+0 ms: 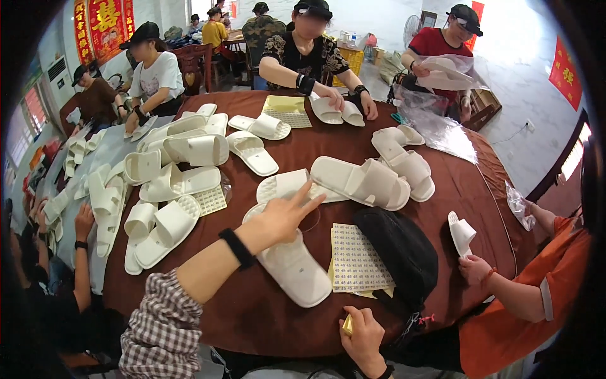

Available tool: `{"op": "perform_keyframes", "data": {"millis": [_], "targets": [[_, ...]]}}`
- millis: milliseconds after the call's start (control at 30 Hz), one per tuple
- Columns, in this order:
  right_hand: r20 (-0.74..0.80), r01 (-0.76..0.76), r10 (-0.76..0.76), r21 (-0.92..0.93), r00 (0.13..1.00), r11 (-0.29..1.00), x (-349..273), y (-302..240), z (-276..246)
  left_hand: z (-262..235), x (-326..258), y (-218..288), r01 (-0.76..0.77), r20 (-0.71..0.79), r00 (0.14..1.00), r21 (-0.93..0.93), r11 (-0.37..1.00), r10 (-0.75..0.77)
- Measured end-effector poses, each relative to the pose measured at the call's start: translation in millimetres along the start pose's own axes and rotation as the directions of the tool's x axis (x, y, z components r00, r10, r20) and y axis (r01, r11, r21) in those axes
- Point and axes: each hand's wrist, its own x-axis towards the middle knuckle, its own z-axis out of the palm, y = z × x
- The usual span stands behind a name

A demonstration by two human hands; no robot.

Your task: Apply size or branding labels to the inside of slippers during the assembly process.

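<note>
left hand [284, 215]: open, fingers spread, gripping nothing; it hovers over the heel of the white slipper [291, 262] that lies sole-up just in front of you, maybe brushing it.
right hand [361, 336]: closed in a pinch on a small yellow sticker [348, 324], low at the near edge of the bench [265, 316].
slipper: flat on the brown cloth, toe toward you, between your two hands, touching the sticker sheet's left edge.
sheet [358, 258]: a grid of printed stickers just right of the slipper, partly under a black cap [399, 249].
doing it well: i'd judge you should press the left palm down to hold the slipper flat, then bring the sticker across and lay it square on the sole, rubbing it down so no corner lifts.
count, near you: one slipper under your hand, one sticker in your fingers, one full sheet, one cap.
count, further out: three more sheets show, two yellowish [287, 110] across the bench and one [210, 200] left of centre; slippers lie in loose heaps, too overlapped to count exactly, well over a dozen.
others: about seven people in view, four at your bench.
</note>
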Motion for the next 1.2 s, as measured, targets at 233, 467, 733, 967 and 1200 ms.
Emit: {"op": "perform_keyframes", "data": {"millis": [233,467,733,967,1200], "targets": [[-0.002,0.016,-0.016,-0.001,1.0,1.0,2,-1,2,28,54,-11,0.009,-0.042,0.999,0.105,0.994,-0.004],[-0.011,0.017,-0.017,0.023,1.0,1.0,2,-4,0,18,8,-53,0.016,-0.141,0.99,-0.076,0.997,-0.027],[0.059,-0.014,0.008,0.093,0.998,0.996,1,7,-7,-6,-91,-36,-0.274,-0.123,0.94,0.276,0.921,0.317],[0.114,-0.061,0.018,0.391,0.993,0.918,15,-10,-23,32,-112,4,-0.455,-0.197,0.777,0.479,0.751,0.597],[0.171,0.061,-0.143,0.414,0.975,0.908,28,-45,-20,24,-162,15,-0.19,-0.387,0.901,0.056,0.98,0.197]]}}
